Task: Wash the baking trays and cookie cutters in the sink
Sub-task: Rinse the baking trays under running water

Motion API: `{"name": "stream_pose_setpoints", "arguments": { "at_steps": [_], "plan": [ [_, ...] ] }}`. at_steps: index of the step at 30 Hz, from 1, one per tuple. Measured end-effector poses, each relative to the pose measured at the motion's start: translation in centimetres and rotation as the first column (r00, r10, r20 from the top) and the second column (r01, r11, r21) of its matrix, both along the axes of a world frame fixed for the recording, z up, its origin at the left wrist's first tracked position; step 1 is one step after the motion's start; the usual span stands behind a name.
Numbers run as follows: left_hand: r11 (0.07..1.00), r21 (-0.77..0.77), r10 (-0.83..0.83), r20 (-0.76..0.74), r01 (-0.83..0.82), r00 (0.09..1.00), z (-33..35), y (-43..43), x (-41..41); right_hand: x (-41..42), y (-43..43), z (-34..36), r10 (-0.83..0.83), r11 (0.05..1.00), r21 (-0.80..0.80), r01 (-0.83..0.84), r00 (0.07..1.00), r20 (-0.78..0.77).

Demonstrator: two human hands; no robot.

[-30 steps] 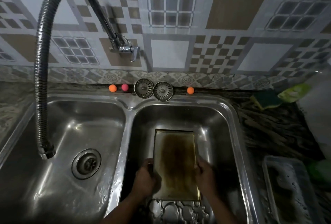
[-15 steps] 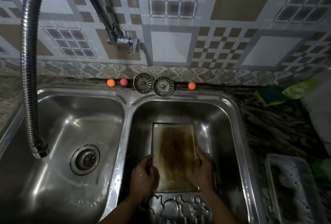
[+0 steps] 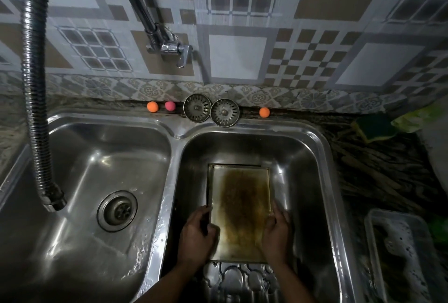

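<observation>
A rectangular baking tray (image 3: 240,208) with a brown, greasy stain lies lengthwise in the right basin of the steel sink (image 3: 324,157). My left hand (image 3: 197,237) grips its left rim near the front, and my right hand (image 3: 276,235) grips its right rim opposite. Under the tray's near end lies a metal sheet of shaped cookie cutters (image 3: 238,281), partly hidden by my forearms.
The flexible tap hose (image 3: 34,99) hangs over the left basin, its nozzle above the drain (image 3: 117,210). Two strainer plugs (image 3: 211,110) and small coloured balls sit on the back ledge. A green sponge (image 3: 374,127) and a soapy plastic tub (image 3: 400,251) are on the right counter.
Both hands stay on the tray's side rims. The tray sits slightly further back in the basin, showing more of the cutter sheet; the view has tilted a little.
</observation>
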State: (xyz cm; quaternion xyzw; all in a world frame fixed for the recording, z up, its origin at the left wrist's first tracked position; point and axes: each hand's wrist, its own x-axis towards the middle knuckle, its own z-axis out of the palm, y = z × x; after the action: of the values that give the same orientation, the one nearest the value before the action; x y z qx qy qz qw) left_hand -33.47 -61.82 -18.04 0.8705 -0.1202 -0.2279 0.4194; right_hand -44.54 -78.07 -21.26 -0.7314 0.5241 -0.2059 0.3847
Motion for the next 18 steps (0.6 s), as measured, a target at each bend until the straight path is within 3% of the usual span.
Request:
{"name": "stream_pose_setpoints", "arguments": {
  "at_steps": [8, 12, 14, 18],
  "plan": [
    [0.999, -0.013, 0.033, 0.014, -0.033, 0.999, -0.7, 0.1, 0.6, 1.9, -0.8, -0.8, 0.083, 0.994, 0.076, -0.076, 0.992, -0.097],
    [0.998, -0.031, 0.055, -0.014, -0.055, 0.998, -0.8, -0.2, 0.9, 2.1, -1.9, -0.7, 0.112, 0.964, 0.250, -0.087, 0.990, -0.086],
    [0.996, -0.013, 0.088, -0.057, -0.089, 0.994, -1.0, -0.4, 1.1, 2.5, -1.9, -0.5, 0.054, 0.975, 0.222, -0.032, 0.994, -0.093],
    [0.995, 0.059, 0.090, -0.091, -0.085, 0.992, -0.4, -1.4, 1.3, 3.1, -2.6, 0.3, 0.106, 0.988, 0.129, -0.084, 0.980, -0.169]
  ]
}}
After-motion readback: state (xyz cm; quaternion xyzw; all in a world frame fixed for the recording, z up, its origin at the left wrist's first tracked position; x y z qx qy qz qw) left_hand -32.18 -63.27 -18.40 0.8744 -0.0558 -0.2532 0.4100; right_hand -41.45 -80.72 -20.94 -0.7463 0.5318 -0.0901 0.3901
